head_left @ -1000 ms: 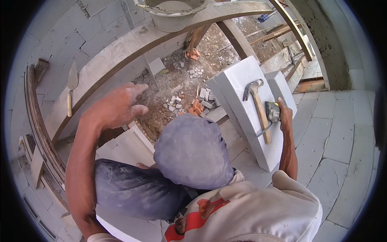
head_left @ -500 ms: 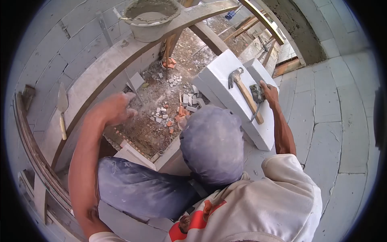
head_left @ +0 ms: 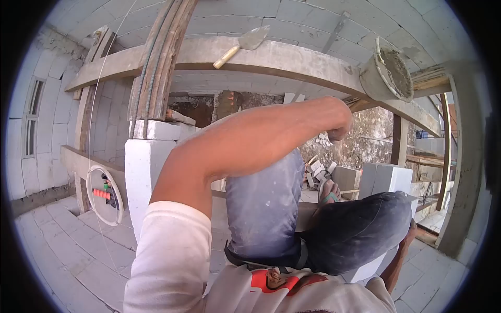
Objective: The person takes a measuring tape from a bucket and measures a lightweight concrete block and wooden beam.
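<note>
My left hand [head_left: 339,119] is stretched forward over the floor opening, below the long beam. Its fingers curl downward, and whatever is in them, if anything, is hidden. My right hand [head_left: 411,229] is low at the right, mostly behind my raised knee [head_left: 386,214] and beside a white block. Its fingers do not show. On the long beam [head_left: 193,56] lies a trowel [head_left: 239,47] with a wooden handle, left of my left hand. A bucket of mortar [head_left: 392,75] sits on the beam to the right, tilted in this view.
Upright boards with rebar [head_left: 159,68] stand at left above a white block [head_left: 146,177]. A hose ring [head_left: 106,195] hangs near a thin string [head_left: 94,115]. Broken block and brick pieces [head_left: 319,169] lie below. Another white block [head_left: 386,178] stands at right.
My view has swung left and down, bringing the boards and hose ring into sight. The hammer and the dark item by my right hand are out of view. My left fingers look more curled.
</note>
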